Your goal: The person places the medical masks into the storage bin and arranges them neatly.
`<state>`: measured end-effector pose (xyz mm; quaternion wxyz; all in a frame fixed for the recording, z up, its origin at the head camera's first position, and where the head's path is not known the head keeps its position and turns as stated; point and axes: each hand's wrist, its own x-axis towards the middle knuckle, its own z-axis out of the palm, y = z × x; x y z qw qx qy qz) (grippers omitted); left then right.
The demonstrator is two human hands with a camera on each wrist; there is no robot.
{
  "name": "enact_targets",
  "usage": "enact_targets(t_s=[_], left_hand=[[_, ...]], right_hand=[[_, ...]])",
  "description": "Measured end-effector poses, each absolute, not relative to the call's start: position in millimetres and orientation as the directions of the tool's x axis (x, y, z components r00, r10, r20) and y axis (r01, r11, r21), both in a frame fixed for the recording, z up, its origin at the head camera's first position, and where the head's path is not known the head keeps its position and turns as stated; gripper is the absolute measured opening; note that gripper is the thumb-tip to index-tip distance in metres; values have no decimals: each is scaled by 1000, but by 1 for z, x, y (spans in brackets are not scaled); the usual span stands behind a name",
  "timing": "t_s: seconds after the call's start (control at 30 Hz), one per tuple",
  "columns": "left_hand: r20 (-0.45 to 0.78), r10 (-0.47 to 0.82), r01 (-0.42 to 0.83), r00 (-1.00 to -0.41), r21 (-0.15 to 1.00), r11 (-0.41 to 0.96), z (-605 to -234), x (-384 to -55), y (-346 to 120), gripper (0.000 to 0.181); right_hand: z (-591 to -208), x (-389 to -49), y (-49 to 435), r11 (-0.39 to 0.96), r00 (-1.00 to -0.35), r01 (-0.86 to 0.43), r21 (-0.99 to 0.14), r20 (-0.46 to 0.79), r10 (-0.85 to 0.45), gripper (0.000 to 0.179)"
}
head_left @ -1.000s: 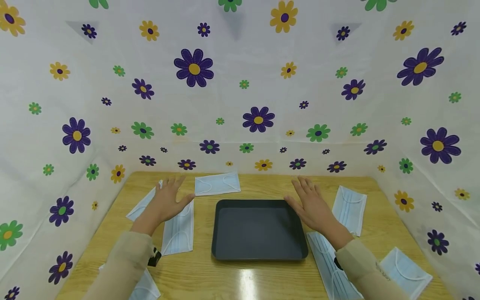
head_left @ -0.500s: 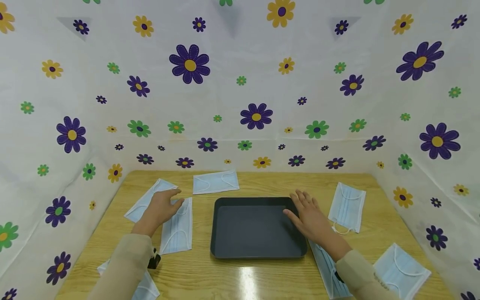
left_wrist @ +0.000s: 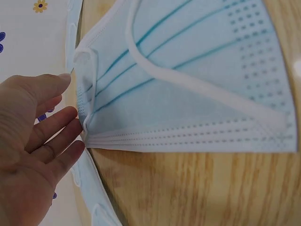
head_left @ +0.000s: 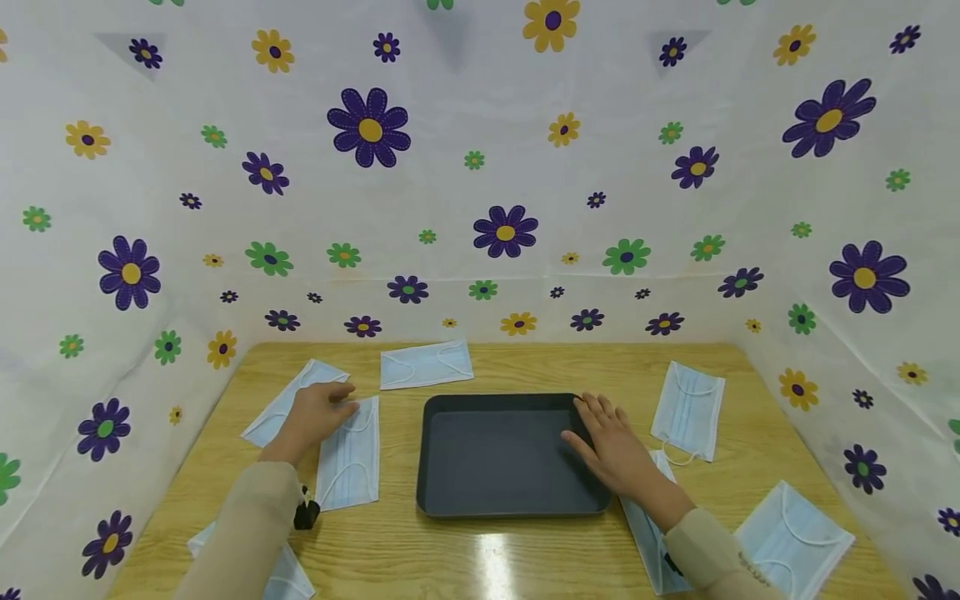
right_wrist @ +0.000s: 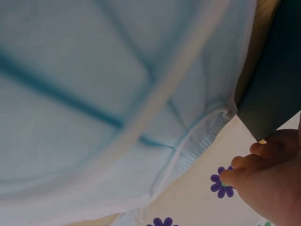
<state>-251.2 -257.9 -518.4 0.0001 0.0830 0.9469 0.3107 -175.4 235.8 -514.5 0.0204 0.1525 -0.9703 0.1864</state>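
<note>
My left hand (head_left: 309,418) hovers at the far end of a pale blue face mask (head_left: 348,467). In the left wrist view its fingers are loosely bent and the thumb stands apart, with the fingertips beside the mask's end (left_wrist: 89,94); whether they touch it I cannot tell. A second mask (head_left: 273,417) lies partly behind that hand. My right hand (head_left: 618,450) is over the right rim of a dark grey tray (head_left: 510,462), fingers extended; contact is unclear. Under the right forearm lies a pleated mask (head_left: 647,542), filling much of the right wrist view.
More masks lie about the wooden table (head_left: 405,550): one behind the tray (head_left: 427,364), one at back right (head_left: 688,411), one at front right (head_left: 795,537), one under the left sleeve (head_left: 288,575). A flower-patterned white cloth (head_left: 450,192) walls in the back and sides.
My left hand has lowered and drawn slightly left, its fingers bending in from a wide spread. My right hand has come down a little at the tray's right rim. The masks and tray stay put.
</note>
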Motion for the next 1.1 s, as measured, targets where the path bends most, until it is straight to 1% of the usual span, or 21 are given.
enact_targets(t_s=[0.47,0.67,0.9,1.1], left_hand=[[13,139,121,-990,578,807,-525,-253,-269,33],[-10,132,103,-991,571,814,-526,-251,-272,23],[3,141,118,-990,568,814,-524,-246,-279,12],[-21,124,88,-992,593,800,-523,-239,-289,13]], right_hand=[[-515,-174,234,881,-950,-311,-356,111,-291,69],[-515,-173,235,884,-951,-308,-353,110,-288,69],[-515,-173,234,886,-954,-299,-353,100,-282,70],[-516,-172,234,883,-954,-299,-362,102,-281,70]])
